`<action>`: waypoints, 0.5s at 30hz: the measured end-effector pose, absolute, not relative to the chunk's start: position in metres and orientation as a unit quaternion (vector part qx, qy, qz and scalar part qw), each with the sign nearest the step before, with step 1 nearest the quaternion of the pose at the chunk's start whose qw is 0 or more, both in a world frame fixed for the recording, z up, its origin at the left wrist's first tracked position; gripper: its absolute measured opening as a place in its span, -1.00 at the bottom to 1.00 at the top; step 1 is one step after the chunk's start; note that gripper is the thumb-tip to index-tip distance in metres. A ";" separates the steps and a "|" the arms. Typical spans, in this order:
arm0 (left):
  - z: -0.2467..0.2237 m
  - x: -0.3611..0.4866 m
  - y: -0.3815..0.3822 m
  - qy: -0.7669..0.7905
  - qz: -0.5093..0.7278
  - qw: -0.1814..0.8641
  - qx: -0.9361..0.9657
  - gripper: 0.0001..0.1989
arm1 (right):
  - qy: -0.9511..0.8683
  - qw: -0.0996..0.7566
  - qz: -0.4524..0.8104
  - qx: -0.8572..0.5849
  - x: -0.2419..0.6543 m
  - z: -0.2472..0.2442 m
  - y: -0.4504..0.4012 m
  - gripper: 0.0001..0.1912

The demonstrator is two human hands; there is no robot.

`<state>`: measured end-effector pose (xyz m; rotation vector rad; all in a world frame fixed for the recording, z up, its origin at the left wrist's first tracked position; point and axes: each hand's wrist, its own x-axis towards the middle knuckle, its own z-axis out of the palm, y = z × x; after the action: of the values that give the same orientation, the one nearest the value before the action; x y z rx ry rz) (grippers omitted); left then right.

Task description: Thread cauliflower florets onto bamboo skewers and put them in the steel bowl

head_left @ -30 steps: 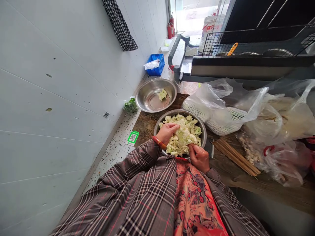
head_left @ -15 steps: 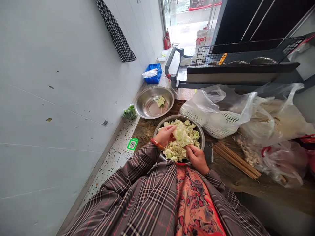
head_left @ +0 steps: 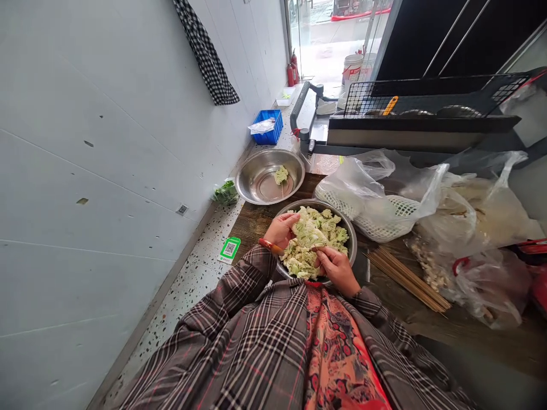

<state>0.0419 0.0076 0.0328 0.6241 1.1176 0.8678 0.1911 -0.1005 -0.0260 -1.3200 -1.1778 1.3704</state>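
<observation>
Nearest is one plaid coat (head_left: 256, 353), cut off by the bottom edge, its two sleeves reaching to two bare hands. The left hand (head_left: 280, 229) has its fingers closed on one large piece of cauliflower (head_left: 308, 229), held over one metal bowl (head_left: 352, 242). The right hand (head_left: 337, 269) has its fingers pinched together by the piece's lower edge; what they grip is hidden. Under the hands the bowl is heaped with florets, too overlapped to count. To the right on the dark wooden surface (head_left: 252, 223) lies one bundle of thin sticks (head_left: 408, 279), the sticks too close together to count, and beyond them several plastic bags (head_left: 363, 185), their number blurred by overlap. To the left is one green card (head_left: 229, 249). Behind the bowl stands one wide basin (head_left: 252, 185) with a single floret (head_left: 281, 174) on a stick, and beside it one bag of greens (head_left: 225, 192). Farther off are one blue crate (head_left: 273, 135) and at least two red extinguishers (head_left: 290, 75), partly overlapping.
</observation>
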 end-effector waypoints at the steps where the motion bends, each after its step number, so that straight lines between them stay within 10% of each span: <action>1: 0.033 0.040 0.008 0.507 0.393 0.715 0.278 -0.66 | -0.463 0.442 0.553 -0.533 0.190 -0.028 -0.101 -0.58; 15: 0.025 0.039 -0.004 0.512 0.388 0.720 0.261 -0.68 | -0.575 0.439 0.368 -0.584 0.186 -0.025 -0.110 -0.63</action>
<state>0.0386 -0.0045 0.0247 0.5769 1.1318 0.8585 0.1858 -0.1100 -0.0247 -1.4509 -1.4288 0.9143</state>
